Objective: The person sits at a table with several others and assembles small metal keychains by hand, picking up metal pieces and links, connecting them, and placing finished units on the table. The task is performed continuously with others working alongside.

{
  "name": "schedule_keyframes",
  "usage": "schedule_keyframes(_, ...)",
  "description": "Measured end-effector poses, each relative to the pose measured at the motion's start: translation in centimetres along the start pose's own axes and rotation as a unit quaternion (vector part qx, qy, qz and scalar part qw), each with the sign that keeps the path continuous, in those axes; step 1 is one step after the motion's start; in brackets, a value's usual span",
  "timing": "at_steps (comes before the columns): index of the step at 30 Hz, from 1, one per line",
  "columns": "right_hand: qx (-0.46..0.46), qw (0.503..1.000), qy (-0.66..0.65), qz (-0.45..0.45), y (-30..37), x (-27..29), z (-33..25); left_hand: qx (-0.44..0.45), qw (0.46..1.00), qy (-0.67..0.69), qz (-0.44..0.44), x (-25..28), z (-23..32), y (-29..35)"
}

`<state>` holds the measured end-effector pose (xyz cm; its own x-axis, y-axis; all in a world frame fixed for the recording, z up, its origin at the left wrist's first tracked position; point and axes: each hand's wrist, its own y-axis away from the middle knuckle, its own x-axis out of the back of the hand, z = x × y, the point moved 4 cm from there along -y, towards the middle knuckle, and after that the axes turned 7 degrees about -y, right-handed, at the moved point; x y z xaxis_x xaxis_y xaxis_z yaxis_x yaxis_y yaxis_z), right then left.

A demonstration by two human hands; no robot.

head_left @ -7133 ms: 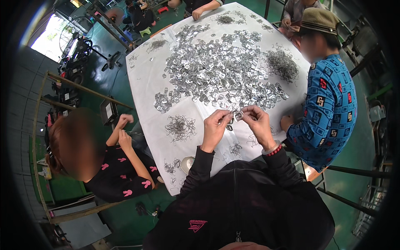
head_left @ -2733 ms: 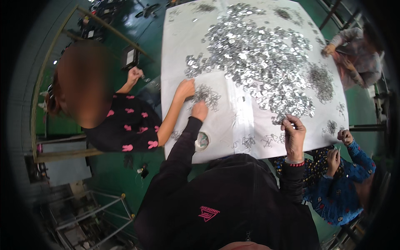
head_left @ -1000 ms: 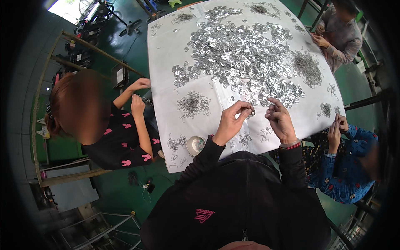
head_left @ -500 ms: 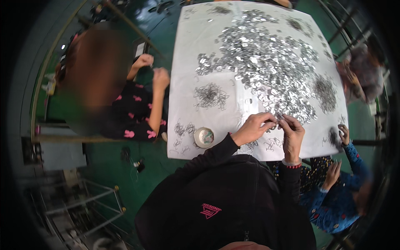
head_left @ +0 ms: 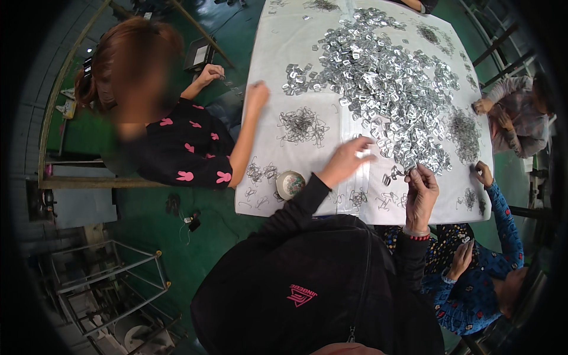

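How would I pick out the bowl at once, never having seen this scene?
Start with the big white-topped table and go to its near left part, beside the wearer's left sleeve. The pale bowl sits there, just right of some thin wire pieces. Unlike those and the shiny metal pieces, it is a round container.

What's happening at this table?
A person works bare-handed at a white-covered table. The right hand pinches small metal parts, too small to count, at the near end of a large pile of silver pieces. The left hand is open nearby, nothing visible in it. Left of that pile lies a heap of bent wires, with a round bowl nearer the person. Other people are around the table.
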<state>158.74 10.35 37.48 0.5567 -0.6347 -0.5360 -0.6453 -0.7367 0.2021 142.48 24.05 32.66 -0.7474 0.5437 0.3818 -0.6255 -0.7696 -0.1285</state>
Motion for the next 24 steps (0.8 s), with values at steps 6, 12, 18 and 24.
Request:
schedule_keyframes(6,0.012,1.000,0.004,0.003,0.5,0.7,-1.4,0.157,0.907,-0.391,-0.007,4.8,-16.3,-1.9)
schedule_keyframes(12,0.014,1.000,0.001,0.006,0.4,1.3,-1.3,0.101,0.890,-0.445,-0.021,2.2,-20.9,-0.6)
schedule_keyframes(18,0.023,1.000,0.010,-0.006,0.1,1.0,-1.4,0.158,0.893,-0.421,0.029,4.6,-19.5,-1.7)
schedule_keyframes(24,0.017,0.997,0.072,-0.017,0.1,0.2,-1.7,0.148,0.964,-0.217,0.034,8.4,-10.2,-4.3)
